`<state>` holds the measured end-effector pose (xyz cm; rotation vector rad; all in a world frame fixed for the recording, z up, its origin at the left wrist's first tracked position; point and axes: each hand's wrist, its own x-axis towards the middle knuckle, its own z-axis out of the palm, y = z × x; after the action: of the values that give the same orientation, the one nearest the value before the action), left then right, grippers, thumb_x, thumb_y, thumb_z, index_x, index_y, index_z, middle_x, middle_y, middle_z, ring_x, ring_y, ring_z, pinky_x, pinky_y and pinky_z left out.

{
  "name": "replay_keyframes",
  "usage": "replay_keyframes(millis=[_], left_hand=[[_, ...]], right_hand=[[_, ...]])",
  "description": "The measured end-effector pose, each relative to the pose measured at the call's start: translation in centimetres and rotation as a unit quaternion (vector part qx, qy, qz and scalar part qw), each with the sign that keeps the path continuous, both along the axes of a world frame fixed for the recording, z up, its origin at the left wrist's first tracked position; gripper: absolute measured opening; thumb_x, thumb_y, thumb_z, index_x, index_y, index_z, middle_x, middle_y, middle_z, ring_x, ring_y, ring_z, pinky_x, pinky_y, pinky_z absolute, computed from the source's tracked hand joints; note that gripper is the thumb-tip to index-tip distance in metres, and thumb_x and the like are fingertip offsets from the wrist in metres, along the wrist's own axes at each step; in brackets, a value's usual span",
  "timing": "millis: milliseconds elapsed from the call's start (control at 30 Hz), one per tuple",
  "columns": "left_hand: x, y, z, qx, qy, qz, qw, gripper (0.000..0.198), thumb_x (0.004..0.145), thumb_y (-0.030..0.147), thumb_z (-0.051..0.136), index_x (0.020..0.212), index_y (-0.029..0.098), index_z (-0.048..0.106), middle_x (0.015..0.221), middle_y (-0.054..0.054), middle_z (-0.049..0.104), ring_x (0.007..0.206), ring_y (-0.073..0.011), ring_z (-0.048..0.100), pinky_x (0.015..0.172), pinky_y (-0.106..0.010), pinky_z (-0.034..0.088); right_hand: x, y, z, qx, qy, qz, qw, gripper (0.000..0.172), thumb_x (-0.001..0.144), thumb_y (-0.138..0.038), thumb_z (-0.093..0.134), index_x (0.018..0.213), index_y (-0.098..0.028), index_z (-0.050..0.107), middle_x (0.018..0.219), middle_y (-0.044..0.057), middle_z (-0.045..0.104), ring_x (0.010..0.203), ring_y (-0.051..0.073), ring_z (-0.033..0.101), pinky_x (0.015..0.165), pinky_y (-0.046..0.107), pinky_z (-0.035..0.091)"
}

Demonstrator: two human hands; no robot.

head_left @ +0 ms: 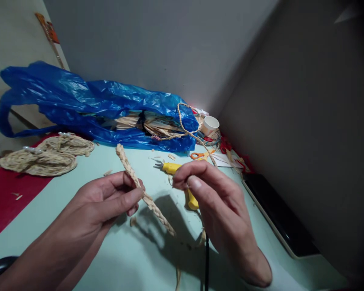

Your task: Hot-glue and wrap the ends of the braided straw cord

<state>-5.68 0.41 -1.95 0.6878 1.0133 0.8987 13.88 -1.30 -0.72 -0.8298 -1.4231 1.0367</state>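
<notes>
Pale green tabletop [115,264] supports a yellow tool [171,167]; left hand [100,202] pinches braided strip [153,207]; right hand [221,202] curls narrowly, any held item indeterminable.

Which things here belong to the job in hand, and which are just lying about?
Likely part of the job:
braided strip, held in the left grip
straw bundle in the blue bag
woven pieces, similar material
orange scissors, possibly

Apparently just lying about:
white cup
flat black device
</notes>
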Motion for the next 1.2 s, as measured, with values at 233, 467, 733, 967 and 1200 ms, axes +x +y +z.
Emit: replay_keyframes(millis=[233, 467, 733, 967, 1200], left_hand=[[0.3, 0.1, 0.4, 0.014, -0.04, 0.004, 0.999, 0.028, 0.062, 0.028, 0.096, 0.08, 0.021, 0.077, 0.068, 0.001, 0.07, 0.062, -0.0108, 0.061, 0.057, -0.017, 0.059], [0.9, 0.1, 0.9, 0.015, -0.018, 0.01, 1.0, 0.035, 0.05, 0.033, 0.101, 0.075, 0.021, 0.079, 0.061, 0.002, 0.068, 0.055, -0.0091, 0.058, 0.05, -0.013, 0.055], [0.4, 0.1, 0.5, 0.084, 0.032, 0.011, 0.996, 0.022, 0.063, 0.033, 0.095, 0.08, 0.026, 0.083, 0.054, 0.002, 0.069, 0.054, -0.0099, 0.062, 0.052, -0.013, 0.052], [0.7, -0.6, 1.5, 0.088, 0.101, 0.038, 0.99, 0.01, 0.063, 0.029, 0.09, 0.071, 0.028, 0.083, 0.051, 0.002, 0.072, 0.046, -0.0086, 0.063, 0.05, -0.011, 0.049], [0.0, 0.3, 0.5, 0.136, 0.052, -0.018, 0.989, 0.013, 0.069, 0.035, 0.088, 0.071, 0.024, 0.082, 0.044, 0.002, 0.066, 0.043, -0.0103, 0.06, 0.042, -0.014, 0.044]], right_hand=[[0.1, 0.3, -0.6, 0.004, -0.07, -0.024, 0.997, 0.033, 0.108, -0.026, 0.044, 0.076, -0.022, 0.049, 0.071, -0.005, 0.046, 0.067, 0.011, 0.041, 0.063, 0.027, 0.033], [0.0, 0.3, 0.2, 0.017, -0.106, -0.036, 0.994, 0.041, 0.104, -0.026, 0.052, 0.065, -0.021, 0.041, 0.062, -0.007, 0.038, 0.059, 0.01, 0.035, 0.057, 0.027, 0.032], [-0.2, -0.3, 1.3, -0.002, -0.109, 0.035, 0.993, 0.013, 0.098, -0.015, 0.064, 0.086, -0.02, 0.064, 0.082, -0.006, 0.063, 0.075, 0.008, 0.057, 0.068, 0.021, 0.044], [0.0, -0.8, 1.0, -0.026, -0.176, -0.025, 0.984, 0.034, 0.11, -0.028, 0.043, 0.077, -0.022, 0.049, 0.074, -0.008, 0.049, 0.069, 0.007, 0.047, 0.065, 0.019, 0.038], [-0.5, -0.5, 1.3, 0.068, -0.185, -0.031, 0.98, 0.034, 0.099, -0.015, 0.061, 0.066, -0.019, 0.052, 0.063, -0.009, 0.05, 0.059, 0.005, 0.048, 0.06, 0.019, 0.04]])
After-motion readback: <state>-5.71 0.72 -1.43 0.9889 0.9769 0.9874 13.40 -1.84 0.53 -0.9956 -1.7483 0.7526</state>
